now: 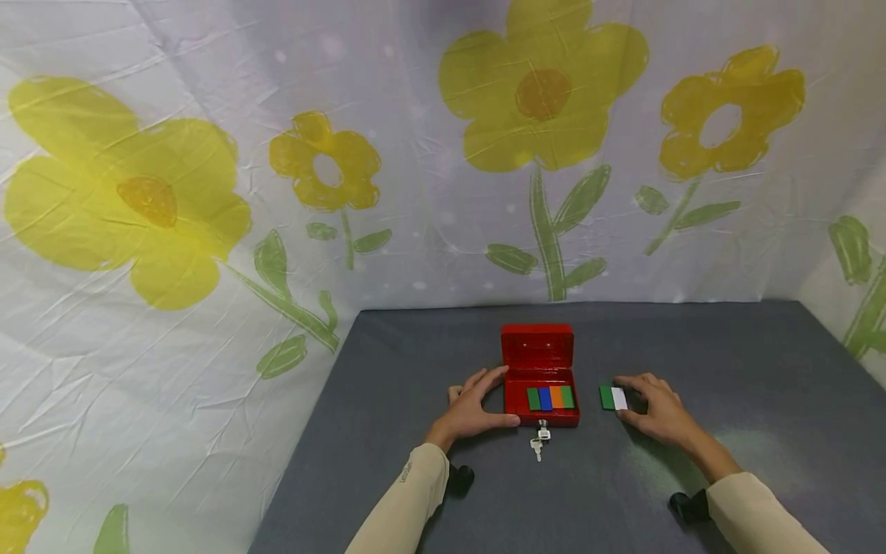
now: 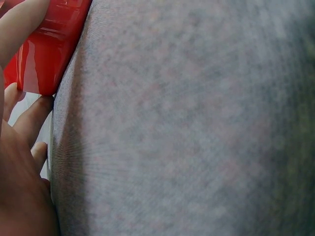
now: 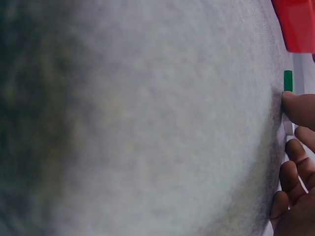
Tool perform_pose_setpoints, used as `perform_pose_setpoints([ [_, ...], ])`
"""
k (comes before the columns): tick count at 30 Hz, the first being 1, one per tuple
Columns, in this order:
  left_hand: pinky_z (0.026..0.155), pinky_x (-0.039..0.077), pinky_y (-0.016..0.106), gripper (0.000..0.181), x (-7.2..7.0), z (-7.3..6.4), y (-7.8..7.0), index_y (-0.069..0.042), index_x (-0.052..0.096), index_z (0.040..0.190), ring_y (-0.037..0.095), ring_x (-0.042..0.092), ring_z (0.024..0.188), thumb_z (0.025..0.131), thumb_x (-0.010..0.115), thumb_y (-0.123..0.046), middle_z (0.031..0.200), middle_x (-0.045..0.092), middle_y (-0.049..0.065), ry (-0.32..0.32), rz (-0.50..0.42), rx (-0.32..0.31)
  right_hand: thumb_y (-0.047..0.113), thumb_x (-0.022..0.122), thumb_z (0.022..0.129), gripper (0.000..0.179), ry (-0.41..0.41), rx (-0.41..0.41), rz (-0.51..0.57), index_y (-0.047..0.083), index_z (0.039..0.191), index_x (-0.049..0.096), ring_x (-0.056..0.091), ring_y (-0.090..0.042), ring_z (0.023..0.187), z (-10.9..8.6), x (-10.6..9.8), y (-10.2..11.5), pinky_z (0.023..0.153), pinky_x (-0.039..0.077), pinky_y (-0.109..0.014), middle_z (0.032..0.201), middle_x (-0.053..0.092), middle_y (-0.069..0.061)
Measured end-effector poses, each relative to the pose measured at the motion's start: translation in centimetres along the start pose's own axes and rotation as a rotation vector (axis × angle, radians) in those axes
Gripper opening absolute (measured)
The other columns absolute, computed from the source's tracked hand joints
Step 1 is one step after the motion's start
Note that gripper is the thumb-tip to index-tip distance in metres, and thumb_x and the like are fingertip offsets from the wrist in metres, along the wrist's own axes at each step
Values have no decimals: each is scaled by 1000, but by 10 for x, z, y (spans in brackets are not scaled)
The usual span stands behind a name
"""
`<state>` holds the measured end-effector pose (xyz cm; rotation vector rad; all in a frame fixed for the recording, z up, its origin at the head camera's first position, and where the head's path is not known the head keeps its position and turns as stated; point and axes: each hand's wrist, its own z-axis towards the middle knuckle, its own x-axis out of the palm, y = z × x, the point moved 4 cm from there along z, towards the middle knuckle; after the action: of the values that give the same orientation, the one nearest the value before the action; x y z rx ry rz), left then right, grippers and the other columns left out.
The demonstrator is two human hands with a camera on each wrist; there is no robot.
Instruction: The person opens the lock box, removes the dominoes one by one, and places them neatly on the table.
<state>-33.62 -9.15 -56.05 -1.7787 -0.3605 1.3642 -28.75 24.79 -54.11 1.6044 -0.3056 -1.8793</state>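
A red cash box [image 1: 542,419] stands on the dark table with its lid [image 1: 537,344] raised. Inside it, several green, blue and orange blocks [image 1: 557,397] lie side by side in a row. My left hand [image 1: 471,408] grips the left side of the box, thumb at the front corner and fingers toward the back. To the right of the box, my right hand [image 1: 654,408] pinches a white block [image 1: 619,398] between thumb and index finger. A green block [image 1: 606,398] lies against its left side. Two keys [image 1: 537,444] hang from the lock at the box's front.
The table [image 1: 761,369] has a dark grey cover. Behind and to the left hangs a pale cloth [image 1: 415,254] printed with yellow flowers. A black strap piece [image 1: 460,480] shows by the left sleeve, another [image 1: 689,508] by the right.
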Motion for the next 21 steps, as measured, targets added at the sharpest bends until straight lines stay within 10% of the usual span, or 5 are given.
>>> perform_pose_setpoints([
  [21,102,19,51,94,1,2,2,-50,30,156,22,15,156,77,80,-62,161,41,-14,9,-4,-16,25,77,91,55,12,68,71,4,138,59,57,-27,98,5,-5,2,76,44,-42,122,63,-17],
])
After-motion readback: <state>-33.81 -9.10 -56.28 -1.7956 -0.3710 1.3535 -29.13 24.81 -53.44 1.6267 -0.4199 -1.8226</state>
